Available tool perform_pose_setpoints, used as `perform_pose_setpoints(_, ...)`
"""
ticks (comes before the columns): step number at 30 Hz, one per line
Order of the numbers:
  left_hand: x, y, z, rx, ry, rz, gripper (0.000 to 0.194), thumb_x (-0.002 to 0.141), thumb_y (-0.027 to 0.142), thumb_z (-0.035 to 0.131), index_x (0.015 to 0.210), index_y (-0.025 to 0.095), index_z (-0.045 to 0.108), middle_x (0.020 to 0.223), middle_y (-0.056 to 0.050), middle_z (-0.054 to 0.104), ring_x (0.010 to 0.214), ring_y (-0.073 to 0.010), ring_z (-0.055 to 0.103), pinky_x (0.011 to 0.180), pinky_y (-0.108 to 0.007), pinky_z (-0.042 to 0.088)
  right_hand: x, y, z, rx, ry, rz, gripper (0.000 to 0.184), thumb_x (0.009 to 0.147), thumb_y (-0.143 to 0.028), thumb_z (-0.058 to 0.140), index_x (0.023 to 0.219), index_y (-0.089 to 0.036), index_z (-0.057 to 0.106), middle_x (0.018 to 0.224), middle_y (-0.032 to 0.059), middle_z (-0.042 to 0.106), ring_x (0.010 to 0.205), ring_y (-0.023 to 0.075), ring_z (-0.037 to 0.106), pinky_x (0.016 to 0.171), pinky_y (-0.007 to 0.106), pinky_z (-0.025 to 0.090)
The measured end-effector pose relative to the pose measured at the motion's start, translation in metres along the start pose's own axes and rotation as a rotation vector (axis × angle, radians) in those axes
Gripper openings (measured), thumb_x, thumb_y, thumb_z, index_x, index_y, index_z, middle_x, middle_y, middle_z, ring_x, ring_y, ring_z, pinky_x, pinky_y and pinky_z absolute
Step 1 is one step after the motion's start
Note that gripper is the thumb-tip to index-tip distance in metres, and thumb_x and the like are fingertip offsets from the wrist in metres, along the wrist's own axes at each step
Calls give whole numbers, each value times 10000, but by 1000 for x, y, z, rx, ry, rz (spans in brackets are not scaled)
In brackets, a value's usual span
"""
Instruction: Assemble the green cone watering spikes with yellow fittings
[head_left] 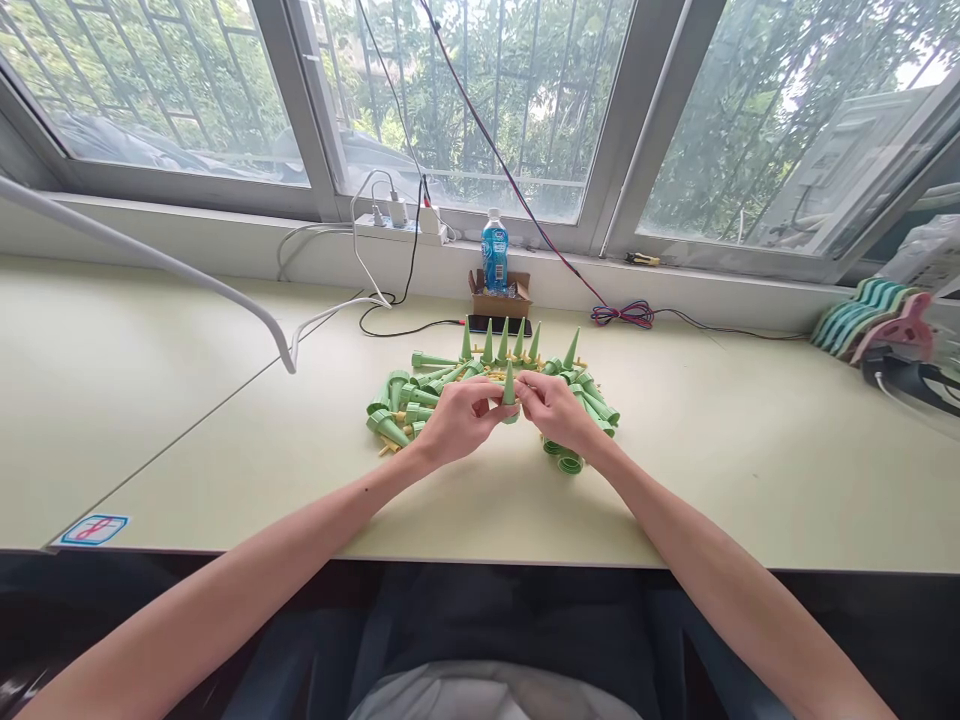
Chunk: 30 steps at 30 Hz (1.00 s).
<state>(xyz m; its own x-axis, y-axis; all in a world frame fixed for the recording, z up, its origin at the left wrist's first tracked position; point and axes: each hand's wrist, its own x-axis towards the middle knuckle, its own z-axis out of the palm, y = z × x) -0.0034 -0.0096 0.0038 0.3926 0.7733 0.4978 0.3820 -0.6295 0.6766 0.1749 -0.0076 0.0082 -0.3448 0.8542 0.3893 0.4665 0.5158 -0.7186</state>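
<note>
My left hand (466, 415) is closed round the lower part of a green plastic watering spike (509, 388), its pointed tip upward. At the right side of this spike, my right hand (553, 405) is pinched shut; what lies between its fingertips is too small to make out. Several more green spikes stand in a row behind my hands, such as one upright spike (504, 342). To the left lies a heap of green spikes (409, 395), some with yellow valve parts. More lie to the right, partly behind my right hand, with an open-ended green cap (570, 463) nearest me.
Behind the spikes are a dark phone (499, 326) and a small cardboard box (517, 303) with a blue-liquid bottle (494, 250). A white lamp arm or thick cable (187, 265) crosses the left. Coiled wire (622, 314) and pastel hangers (874, 318) sit to the right.
</note>
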Motion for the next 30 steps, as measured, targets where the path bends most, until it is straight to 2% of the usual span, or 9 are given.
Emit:
perform_pose_setpoints(5,2,10,-7,-338,-171,-308,303,772,429,691,668,161,597,502,47,445,392,-65,382,396,-221,275,-1,0,0,-5,12,-49,325,947,-353,402,664,-196,371,585,-31,395,559,108,337,548,245,284)
perform_pose_setpoints(8,3,12,-10,-423,-205,-388,323,747,453,717,686,156,604,495,52,445,394,-54,378,406,-212,274,-2,0,1,-9,17,-60,328,952,-359,404,670,-196,368,585,-33,381,558,106,331,545,244,276)
perform_pose_setpoints(12,3,10,-10,-442,-214,-398,311,753,439,720,702,153,607,518,53,441,409,-45,394,430,-206,304,-1,4,3,-33,30,-78,332,954,-360,408,671,-195,353,586,-37,363,548,102,316,539,244,263)
perform_pose_setpoints(16,4,6,-6,-444,-184,-392,324,770,448,703,718,160,564,578,37,501,418,-53,440,431,-208,347,-1,5,4,-32,59,-53,340,960,-399,406,688,-196,376,577,-39,385,528,97,323,530,240,264)
perform_pose_setpoints(23,6,3,-3,-493,-142,-407,306,817,447,648,852,160,547,664,3,597,429,-75,507,409,-212,391,-3,1,4,58,-25,-13,331,888,-505,546,786,-207,443,500,-84,341,477,83,249,485,226,223)
perform_pose_setpoints(30,7,1,-1,-518,-137,-363,276,854,405,604,768,160,508,619,16,559,433,-74,508,407,-209,393,-3,0,4,-11,28,-30,342,852,-505,602,774,-205,457,498,-91,344,483,79,276,503,221,255)
